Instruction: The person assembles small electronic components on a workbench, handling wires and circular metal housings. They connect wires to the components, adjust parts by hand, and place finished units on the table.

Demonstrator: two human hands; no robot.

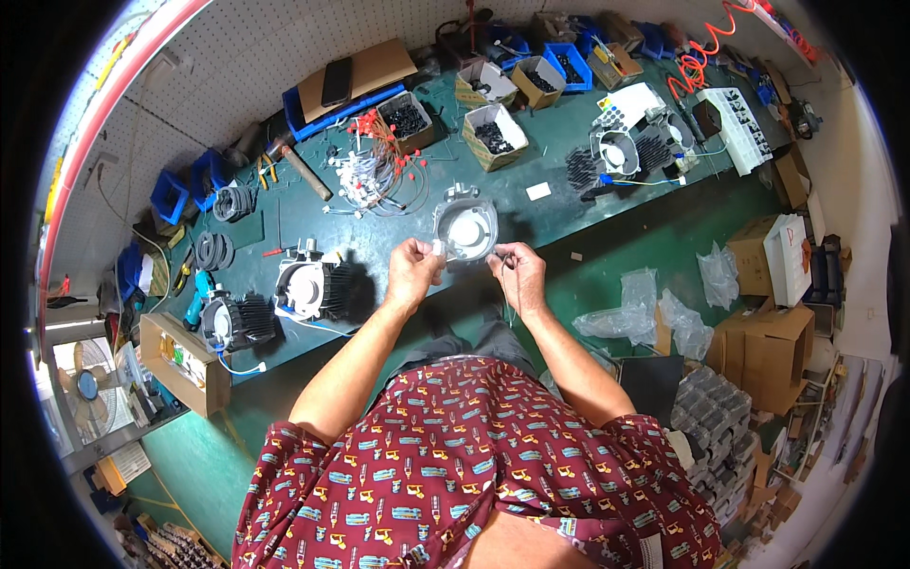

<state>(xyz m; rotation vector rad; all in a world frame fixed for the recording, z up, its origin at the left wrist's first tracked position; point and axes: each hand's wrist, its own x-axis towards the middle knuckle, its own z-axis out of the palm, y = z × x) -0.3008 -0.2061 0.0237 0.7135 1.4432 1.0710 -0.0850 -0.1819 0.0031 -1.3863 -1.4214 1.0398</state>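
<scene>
A round-mouthed grey metal housing with a pale disc inside stands at the bench's near edge, in front of me. At its left near rim, my left hand is closed, thumb and fingertips pinching a small white connector. My right hand is closed at the right near rim, its fingers pinching a thin cable that hangs below them. Whether the cable joins the connector is too small to tell. Left of my left hand sits a similar finned housing, with another finned housing beyond it.
Loose white-and-red wires, a hammer and boxes of small black parts lie farther back on the green bench. More housings stand at the right. Plastic bags and cartons occupy the floor at right.
</scene>
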